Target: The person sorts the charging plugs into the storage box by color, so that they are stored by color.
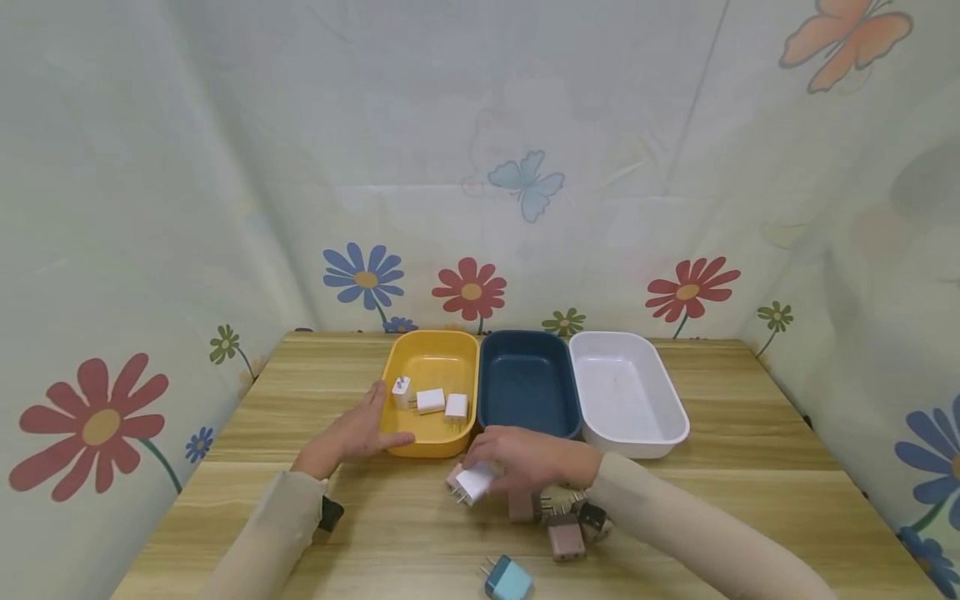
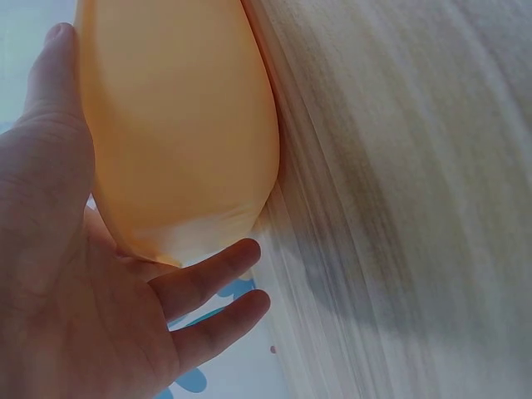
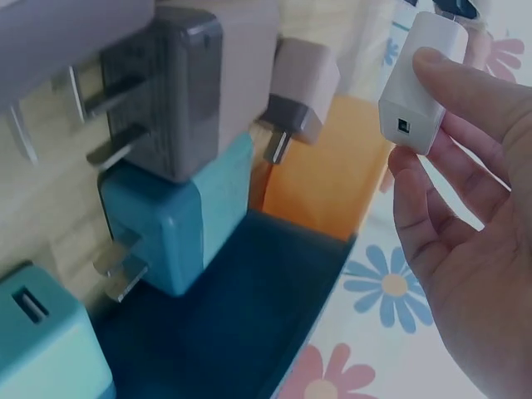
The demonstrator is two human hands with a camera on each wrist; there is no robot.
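My right hand pinches a white charger plug between thumb and fingers, over the table just in front of the yellow tray. In the right wrist view the white charger shows its USB port end. My left hand spans the tray's near left corner, the thumb at the front rim and the fingers along the left side. Its lower fingers extend fairly straight in the left wrist view. Inside the tray lie white chargers. A pink charger behind the held one is mostly hidden.
A dark blue tray and a white tray stand right of the yellow one. Pink-and-grey chargers cluster under my right forearm, partly hidden. A light blue charger lies near the table's front. A flowered curtain hangs behind.
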